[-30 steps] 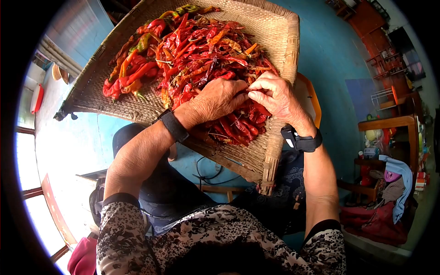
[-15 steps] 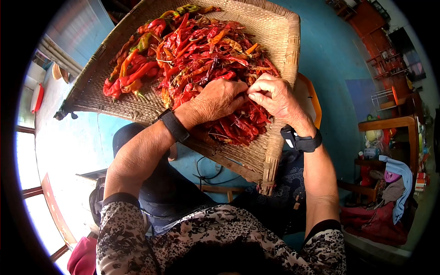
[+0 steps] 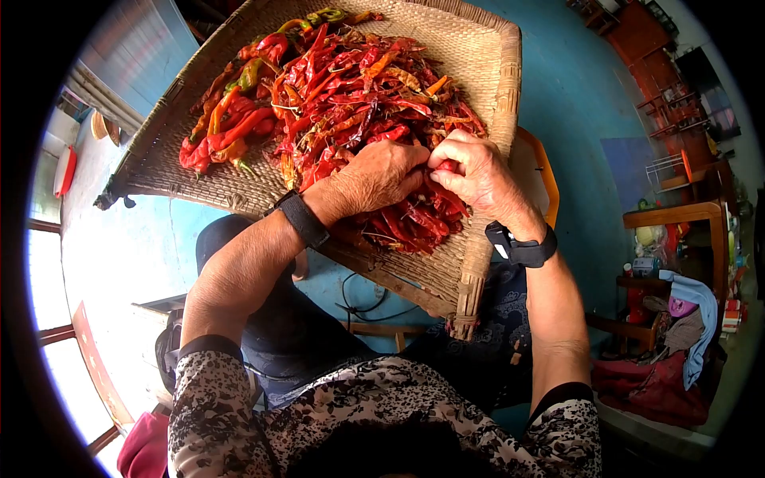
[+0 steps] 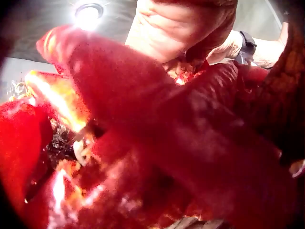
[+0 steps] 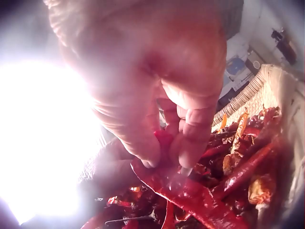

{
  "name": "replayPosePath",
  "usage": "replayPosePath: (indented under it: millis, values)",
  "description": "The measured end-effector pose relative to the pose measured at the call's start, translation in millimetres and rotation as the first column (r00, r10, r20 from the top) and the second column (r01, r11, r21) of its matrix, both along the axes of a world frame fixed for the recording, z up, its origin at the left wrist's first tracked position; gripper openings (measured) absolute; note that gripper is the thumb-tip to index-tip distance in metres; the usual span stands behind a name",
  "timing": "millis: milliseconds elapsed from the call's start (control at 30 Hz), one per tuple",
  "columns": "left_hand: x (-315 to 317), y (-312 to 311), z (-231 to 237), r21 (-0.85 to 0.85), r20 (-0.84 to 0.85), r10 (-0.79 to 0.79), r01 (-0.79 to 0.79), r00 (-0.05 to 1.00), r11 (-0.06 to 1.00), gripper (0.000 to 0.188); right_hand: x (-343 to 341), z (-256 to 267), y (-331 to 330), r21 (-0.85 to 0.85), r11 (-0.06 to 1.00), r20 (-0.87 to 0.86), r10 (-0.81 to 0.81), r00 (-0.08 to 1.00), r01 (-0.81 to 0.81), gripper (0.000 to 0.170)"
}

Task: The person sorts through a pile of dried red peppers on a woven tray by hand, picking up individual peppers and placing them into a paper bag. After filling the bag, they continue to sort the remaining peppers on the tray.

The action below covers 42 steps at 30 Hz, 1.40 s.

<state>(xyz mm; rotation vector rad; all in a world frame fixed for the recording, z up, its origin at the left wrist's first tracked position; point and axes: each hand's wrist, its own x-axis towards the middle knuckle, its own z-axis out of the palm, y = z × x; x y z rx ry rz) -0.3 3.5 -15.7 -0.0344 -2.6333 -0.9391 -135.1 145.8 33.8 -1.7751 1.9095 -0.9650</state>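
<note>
While the left hand [image 3: 384, 171] and right hand [image 3: 478, 174] sit close together over the woven basket [image 3: 474, 44], the right pinches a red chilli [image 5: 190, 196].
The chilli is above the pile [image 3: 351, 88] inside the basket, toward its right rim, its long axis slanting in the right wrist view from upper left to lower right; which end bears the stem is unclear. The right thumb and fingers are nearly closed; the left fingers bend, their hold hidden. Working within the basket's rim probably keeps loose bits in the pile.
</note>
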Motion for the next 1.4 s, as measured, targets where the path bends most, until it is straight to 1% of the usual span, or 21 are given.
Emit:
replayPosePath:
  millis: [233, 300, 433, 500, 700, 933, 1000, 1333, 1400]
  values:
    - [-1, -2, -3, -0.027, 0.015, -0.001, 0.002, 1.000, 1.000, 0.017, 0, -1, 0, 0.006, 1.000, -0.026, 0.020, 0.999, -0.020, 0.011]
    - [-1, -1, -3, -0.054, 0.022, -0.003, 0.004, 1.000, 0.999, 0.017, -1, -5, 0, 0.003, 0.999, -0.075, 0.034, 0.997, -0.034, 0.011]
    - [-4, -4, -12, -0.034, -0.005, -0.032, 0.032, 0.999, 0.999, 0.018, 0, -10, 0, 0.007, 1.000, -0.066, 0.026, 0.997, -0.026, 0.011]
    - [-5, -4, -13, -0.069, 0.003, -0.020, 0.020, 1.000, 0.997, 0.017, 0, -12, -1, 0.026, 1.000, -0.062, 0.019, 0.998, -0.017, 0.011]
    - [-5, -2, -10, -0.095, 0.045, 0.009, -0.005, 0.999, 0.995, 0.017, 1, -15, -1, 0.010, 1.000, -0.027, 0.014, 1.000, -0.014, 0.010]
    - [-5, -2, -11, -0.113, 0.040, 0.009, -0.005, 0.999, 0.994, 0.017, 1, -13, -1, 0.044, 0.999, -0.027, -0.004, 1.000, 0.005, 0.010]
    - [-5, -2, -11, -0.139, 0.031, 0.013, -0.008, 0.999, 0.990, 0.017, 2, -12, -1, 0.067, 0.998, -0.003, -0.005, 1.000, 0.005, 0.011]
    - [-5, -1, -11, -0.164, 0.021, 0.002, 0.001, 1.000, 0.987, 0.016, 0, -14, -2, 0.048, 0.999, -0.036, 0.009, 0.999, -0.007, 0.011]
    - [-6, 0, -12, -0.175, 0.051, 0.020, -0.011, 0.998, 0.985, 0.016, 0, -13, -2, 0.071, 0.997, -0.033, 0.003, 0.999, 0.000, 0.011]
